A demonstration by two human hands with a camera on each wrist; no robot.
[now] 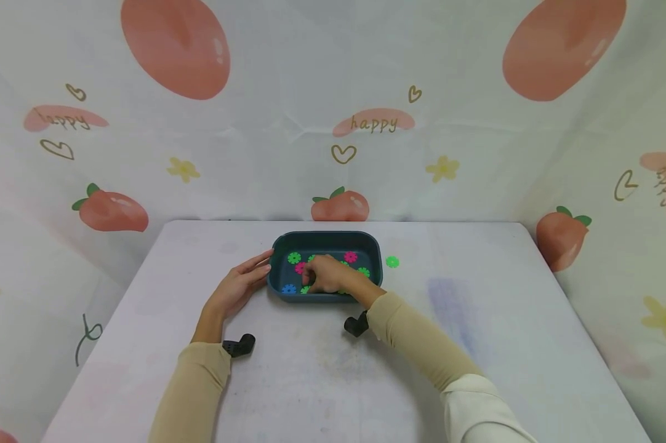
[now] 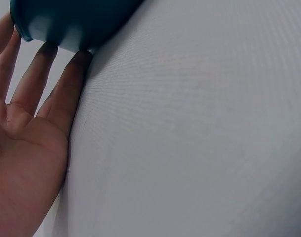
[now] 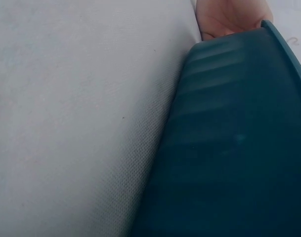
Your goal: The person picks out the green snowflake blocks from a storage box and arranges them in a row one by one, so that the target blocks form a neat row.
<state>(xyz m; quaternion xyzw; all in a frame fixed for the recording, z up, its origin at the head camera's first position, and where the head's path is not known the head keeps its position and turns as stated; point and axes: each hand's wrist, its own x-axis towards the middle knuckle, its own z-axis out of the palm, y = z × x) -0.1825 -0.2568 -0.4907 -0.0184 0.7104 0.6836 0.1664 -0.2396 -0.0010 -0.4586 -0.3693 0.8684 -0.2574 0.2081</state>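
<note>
A dark teal rectangular tray (image 1: pixel 324 298) stands on the table, holding several small notched plastic discs, among them a pink disc (image 1: pixel 351 256), a blue disc (image 1: pixel 289 288) and a green disc (image 1: pixel 294 258). My left hand (image 1: pixel 236 289) has its fingers extended, and the fingertips touch the tray's left end; the left wrist view shows them against its outer wall (image 2: pixel 76 24). Inside the tray, my right hand (image 1: pixel 328 274) reaches down with bent fingers, its fingertips close to a green disc near the front wall. Whether they pinch a disc is hidden. The right wrist view shows only the tray's outside and part of the left hand.
One loose green disc (image 1: pixel 392 262) lies on the white table (image 1: pixel 288 394) just right of the tray. A patterned cloth (image 1: pixel 266 166) hangs behind the table and along its sides. Black wrist cameras (image 1: pixel 240 346) jut out from both sleeves above the tabletop.
</note>
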